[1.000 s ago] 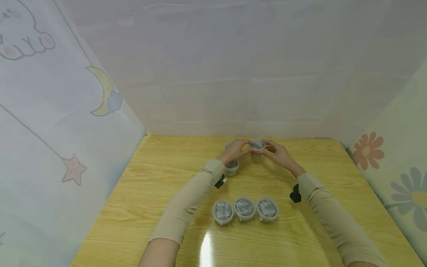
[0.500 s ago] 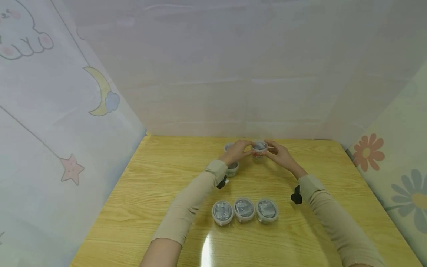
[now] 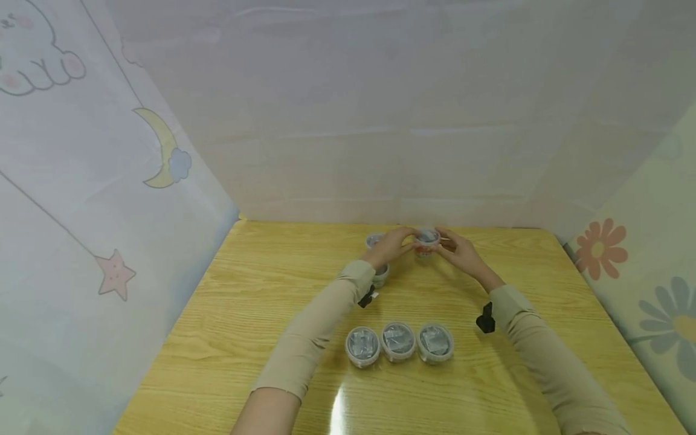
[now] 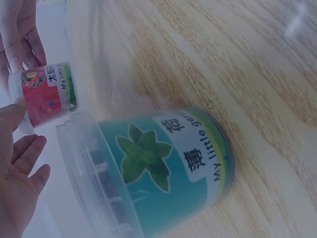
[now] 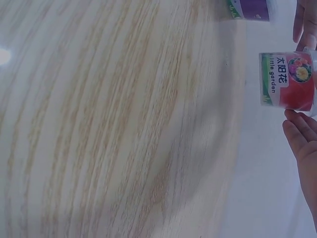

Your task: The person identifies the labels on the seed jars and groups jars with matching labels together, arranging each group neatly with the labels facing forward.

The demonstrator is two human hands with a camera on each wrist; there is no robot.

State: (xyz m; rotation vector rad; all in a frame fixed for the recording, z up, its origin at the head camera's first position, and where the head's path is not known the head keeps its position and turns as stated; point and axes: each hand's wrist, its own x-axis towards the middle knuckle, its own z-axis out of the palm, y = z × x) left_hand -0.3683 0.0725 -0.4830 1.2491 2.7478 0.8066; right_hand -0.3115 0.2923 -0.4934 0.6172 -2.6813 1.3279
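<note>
Between both hands is a small clear-lidded plastic cup (image 3: 426, 249) with a red label, flower picture and the words "little garden" (image 5: 292, 82). My left hand (image 3: 393, 246) pinches its left side near the rim with thumb and fingers. From the right, my right hand (image 3: 460, 254) grips it the same way. In the right wrist view the cup shows upright against the pale wall, its base beyond the table's far edge. A green-labelled cup with a mint leaf picture (image 4: 148, 163) stands close by my left wrist. Behind the left hand, another cup (image 3: 373, 239) is partly hidden.
Three lidded cups stand in a row nearer the front: left (image 3: 363, 345), middle (image 3: 399, 341), right (image 3: 435, 342). A purple-labelled cup (image 5: 252, 9) shows at the top of the right wrist view. The wooden table (image 3: 261, 302) meets a pale wall sheet (image 3: 337, 151) behind.
Both hands have shifted slightly to the right with the red-labelled cup held between them. The cups in the front row stay where they were.
</note>
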